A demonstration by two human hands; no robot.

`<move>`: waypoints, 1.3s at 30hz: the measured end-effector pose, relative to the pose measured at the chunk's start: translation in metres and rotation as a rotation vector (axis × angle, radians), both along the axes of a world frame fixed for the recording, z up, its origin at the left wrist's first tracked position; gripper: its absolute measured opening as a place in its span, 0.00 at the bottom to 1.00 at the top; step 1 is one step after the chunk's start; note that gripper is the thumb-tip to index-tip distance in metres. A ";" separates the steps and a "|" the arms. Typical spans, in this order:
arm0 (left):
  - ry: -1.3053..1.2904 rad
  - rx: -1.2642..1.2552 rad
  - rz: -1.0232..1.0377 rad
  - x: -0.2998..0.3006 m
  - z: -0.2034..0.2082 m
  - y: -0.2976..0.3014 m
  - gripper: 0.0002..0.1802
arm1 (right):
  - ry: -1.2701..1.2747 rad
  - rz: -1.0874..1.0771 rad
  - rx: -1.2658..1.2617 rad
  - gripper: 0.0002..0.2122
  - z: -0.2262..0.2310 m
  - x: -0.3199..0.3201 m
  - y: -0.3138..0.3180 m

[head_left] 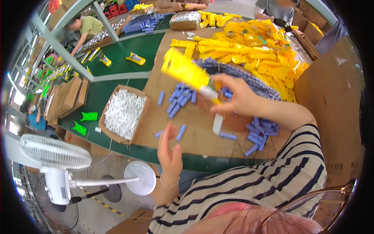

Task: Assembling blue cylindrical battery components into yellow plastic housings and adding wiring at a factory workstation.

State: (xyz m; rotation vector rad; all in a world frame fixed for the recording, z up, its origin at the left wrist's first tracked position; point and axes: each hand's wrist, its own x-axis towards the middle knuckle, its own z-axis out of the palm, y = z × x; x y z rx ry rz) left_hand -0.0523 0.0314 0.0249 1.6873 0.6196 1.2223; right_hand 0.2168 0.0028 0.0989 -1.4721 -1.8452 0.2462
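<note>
My right hand point(239, 95) pinches a yellow plastic casing point(183, 70) by its near end, above the cardboard-covered table. The casing is blurred by motion, and a white section shows beside my fingers. A small white plastic piece point(217, 124) is just below that hand; whether it is attached to the casing I cannot tell. My left hand point(170, 154), with a bracelet at the wrist, is raised over the table's near edge, fingers apart and nothing in them. Close to its fingertips is a blue-violet cylindrical cell point(180, 132). More wired cells point(180, 99) lie in loose groups around my hands.
A carton of small white parts point(124, 113) stands left, beside green plastic pieces point(89, 116). Yellow casings point(253, 43) are heaped at the back right, behind a row of cells point(249, 76). A white fan point(56, 160) stands lower left. Co-workers point(87, 29) sit across a green conveyor point(117, 60).
</note>
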 end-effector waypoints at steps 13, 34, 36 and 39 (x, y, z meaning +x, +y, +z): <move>-0.470 -0.121 -0.346 0.045 0.016 -0.033 0.37 | 0.927 0.265 -0.334 0.25 -0.052 -0.085 -0.081; -0.239 -0.245 -0.281 0.036 -0.016 -0.036 0.26 | 1.459 0.522 -0.339 0.15 -0.039 -0.050 -0.136; -0.226 -0.231 -0.306 0.039 -0.021 -0.036 0.26 | 1.410 0.531 -0.431 0.11 -0.053 -0.039 -0.125; -0.115 -0.160 -0.342 0.038 -0.029 -0.034 0.26 | 1.308 0.370 -0.579 0.08 -0.056 -0.036 -0.120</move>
